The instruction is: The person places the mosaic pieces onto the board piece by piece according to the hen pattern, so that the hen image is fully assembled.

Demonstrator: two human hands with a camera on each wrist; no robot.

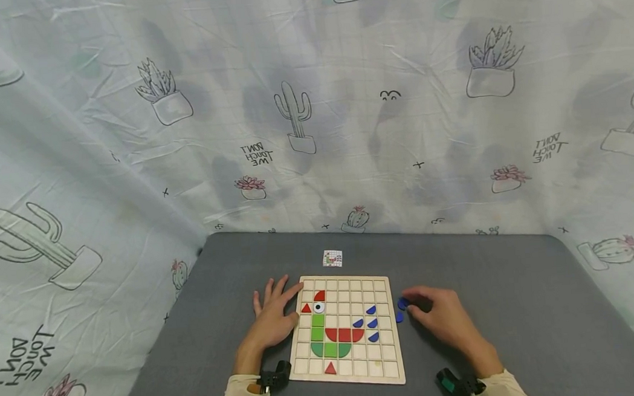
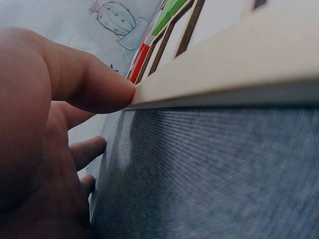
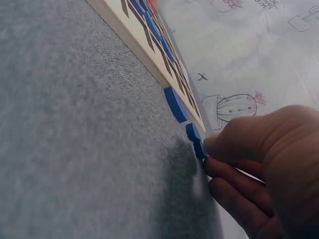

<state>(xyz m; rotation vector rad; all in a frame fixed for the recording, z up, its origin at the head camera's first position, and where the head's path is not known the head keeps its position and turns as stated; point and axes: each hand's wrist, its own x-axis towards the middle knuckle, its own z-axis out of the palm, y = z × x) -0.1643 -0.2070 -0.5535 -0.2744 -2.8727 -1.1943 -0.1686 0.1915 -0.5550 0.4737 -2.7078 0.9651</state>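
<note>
A wooden grid board (image 1: 360,368) lies on the table, bearing flat red, green and blue pieces and a white eye disc (image 1: 319,307). My left hand (image 1: 270,323) rests along the board's left edge, fingers spread. Its thumb (image 2: 112,92) touches the board's side in the left wrist view. Beside the right edge, my right hand (image 1: 445,314) pinches a small blue piece (image 3: 200,148) between thumb and fingers, low at the tabletop. Two more blue pieces lie close by, a nearer blue piece (image 3: 175,105) against the board and a middle blue piece (image 3: 192,132).
A small printed card (image 1: 332,258) with a colored grid picture lies behind the board. The grey table (image 1: 490,272) is backed by a white curtain (image 1: 356,129) with cactus prints. Blue half-round pieces (image 1: 372,323) sit in right-hand cells; a red triangle (image 1: 330,368) sits low on the board.
</note>
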